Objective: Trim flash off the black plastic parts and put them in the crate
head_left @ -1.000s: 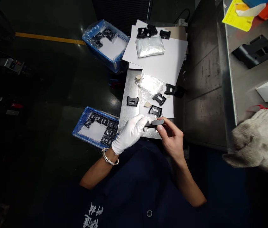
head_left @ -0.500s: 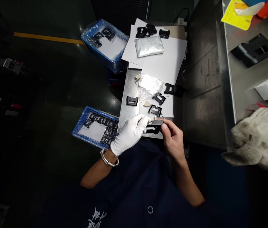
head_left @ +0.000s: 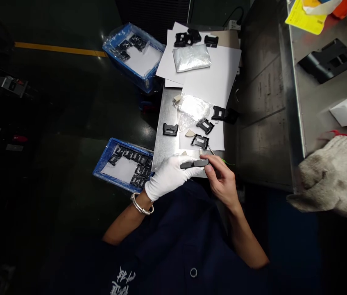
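A black plastic part [head_left: 194,164], seen nearly edge-on, is held between my two hands over the near end of the metal table [head_left: 161,149]. My left hand [head_left: 170,174], in a white glove, grips its left end. The thumb and fingers of my bare right hand [head_left: 221,180] pinch the right end. Just beyond lies another black part [head_left: 200,141] with a window in it, beside a small beige piece [head_left: 189,133]. Further black parts lie around, one [head_left: 170,129] on bare metal to the left and one [head_left: 205,126] by a clear plastic bag [head_left: 193,108].
Two blue plastic-lined bins, one near [head_left: 99,164] and one far [head_left: 114,55], stand left of the table holding black parts. White paper [head_left: 219,78] and a silvery packet [head_left: 191,58] cover the far end. At right are a metal bench [head_left: 308,102] and a worn grey glove [head_left: 333,176].
The held black part has been turned, so its window no longer shows and a narrow edge faces me. My left fingers have shifted around its left end.
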Demonstrator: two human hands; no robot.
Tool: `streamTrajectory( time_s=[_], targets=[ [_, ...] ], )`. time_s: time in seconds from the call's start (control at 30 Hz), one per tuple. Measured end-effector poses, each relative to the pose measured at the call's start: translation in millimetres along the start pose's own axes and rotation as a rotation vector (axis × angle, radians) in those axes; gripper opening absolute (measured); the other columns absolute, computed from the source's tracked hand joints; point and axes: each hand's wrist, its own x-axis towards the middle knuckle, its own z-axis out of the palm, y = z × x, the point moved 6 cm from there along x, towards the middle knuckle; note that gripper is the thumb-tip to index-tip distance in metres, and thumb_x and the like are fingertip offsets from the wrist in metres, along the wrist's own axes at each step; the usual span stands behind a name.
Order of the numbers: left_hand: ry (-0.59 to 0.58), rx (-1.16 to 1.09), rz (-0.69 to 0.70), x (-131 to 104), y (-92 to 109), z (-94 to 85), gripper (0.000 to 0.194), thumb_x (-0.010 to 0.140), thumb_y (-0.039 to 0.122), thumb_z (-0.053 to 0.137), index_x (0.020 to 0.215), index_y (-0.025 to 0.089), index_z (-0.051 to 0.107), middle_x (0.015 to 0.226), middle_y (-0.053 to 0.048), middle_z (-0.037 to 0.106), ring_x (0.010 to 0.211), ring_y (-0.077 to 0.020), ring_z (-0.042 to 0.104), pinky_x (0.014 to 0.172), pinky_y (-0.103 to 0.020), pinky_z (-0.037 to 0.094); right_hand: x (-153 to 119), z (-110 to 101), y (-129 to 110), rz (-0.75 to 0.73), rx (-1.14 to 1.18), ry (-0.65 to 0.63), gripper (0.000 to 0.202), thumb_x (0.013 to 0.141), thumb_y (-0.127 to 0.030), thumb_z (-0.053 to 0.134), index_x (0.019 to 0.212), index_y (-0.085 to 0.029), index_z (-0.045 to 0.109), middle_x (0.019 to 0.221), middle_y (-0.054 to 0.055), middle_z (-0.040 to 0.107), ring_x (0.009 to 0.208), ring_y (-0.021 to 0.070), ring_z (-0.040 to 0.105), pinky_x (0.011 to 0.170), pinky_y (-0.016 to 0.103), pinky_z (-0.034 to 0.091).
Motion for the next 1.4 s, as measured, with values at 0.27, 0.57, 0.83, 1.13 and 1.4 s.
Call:
streamTrajectory(
  time_s=[0.27, 0.57, 0.83, 1.13, 1.4],
  targets=[
    [0.087, 0.332, 0.085, -0.2, -0.7, 3.8, 0.018, 0.09, 0.035, 0.075, 0.097, 0.019, 0.08, 0.086, -0.005, 0.071, 0.081, -0.0179, 0.066, 0.077, -0.03, 0.053, -29.3, -60.2, 230.1, 0.504, -0.834, -0.124, 0.062, 0.081, -0.021, 0.068, 0.136, 0.001, 0.05, 0.131, 0.03, 0.054, 0.122, 0.0393, 0.054, 0.105, 0.052, 0.043],
    [0.099, 0.547, -0.007, -1.6, -9.8, 7.4, 0.024, 0.094, 0.037, 0.069, 0.111, 0.022, 0.076, 0.09, -0.005, 0.071, 0.085, -0.0198, 0.066, 0.08, -0.032, 0.053, -30.7, -68.6, 289.5, 0.449, -0.91, -0.235, 0.031, 0.07, -0.019, 0.067, 0.098, -0.017, 0.055, 0.103, 0.013, 0.055, 0.1, 0.0317, 0.054, 0.092, 0.043, 0.043],
    [0.142, 0.511, -0.114, -1.3, -31.1, 3.6, 0.027, 0.098, 0.041, 0.063, 0.11, 0.023, 0.08, 0.094, -0.005, 0.076, 0.089, -0.021, 0.067, 0.083, -0.033, 0.051, -39.2, -85.3, 259.4, 0.322, -0.749, -0.113, 0.022, 0.094, -0.042, 0.045, 0.091, -0.02, 0.05, 0.084, 0.008, 0.055, 0.077, 0.023, 0.053, 0.077, 0.037, 0.046],
    [0.382, 0.495, -0.278, -15.2, -110.9, -16.9, 0.022, 0.089, 0.039, 0.073, 0.077, 0.022, 0.082, 0.074, -0.002, 0.077, 0.08, -0.0195, 0.06, 0.076, -0.031, 0.048, -59.4, -37.1, 162.4, 0.088, -0.452, -0.679, 0.025, 0.094, -0.042, 0.057, 0.079, -0.022, 0.061, 0.076, 0.002, 0.065, 0.068, 0.0165, 0.058, 0.067, 0.028, 0.041],
    [0.248, 0.664, -0.298, -29.7, -139.7, -16.4, 0.027, 0.086, 0.02, 0.067, 0.107, 0.024, 0.083, 0.086, -0.005, 0.077, 0.09, -0.0222, 0.061, 0.083, -0.031, 0.05, -49.6, -23.6, 142.8, 0.235, -0.485, -0.854, 0.02, 0.091, -0.036, 0.056, 0.08, -0.021, 0.064, 0.073, 0.001, 0.066, 0.064, 0.0159, 0.057, 0.064, 0.029, 0.035]
  ],
)
